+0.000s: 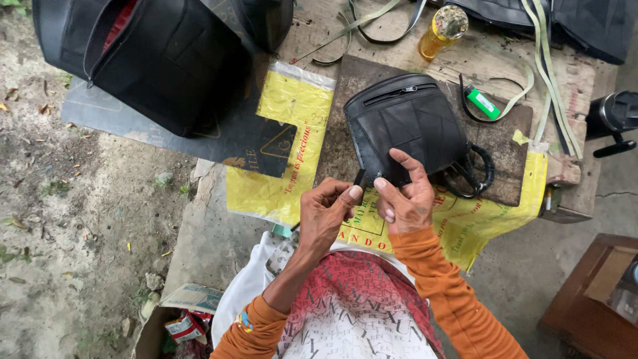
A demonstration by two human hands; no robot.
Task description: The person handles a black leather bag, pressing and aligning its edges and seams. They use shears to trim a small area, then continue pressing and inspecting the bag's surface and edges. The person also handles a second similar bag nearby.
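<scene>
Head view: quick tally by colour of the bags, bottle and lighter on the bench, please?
Black bags: 3 - small pouch under the right hand, large bag, one at the top-right edge
Yellow bottle: 1
Green lighter: 1
Total: 5
The left hand pinches a small black strip.

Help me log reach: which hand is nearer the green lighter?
Right. The right hand lies on the black pouch, below-left of the green lighter; the left hand sits farther left.
</scene>
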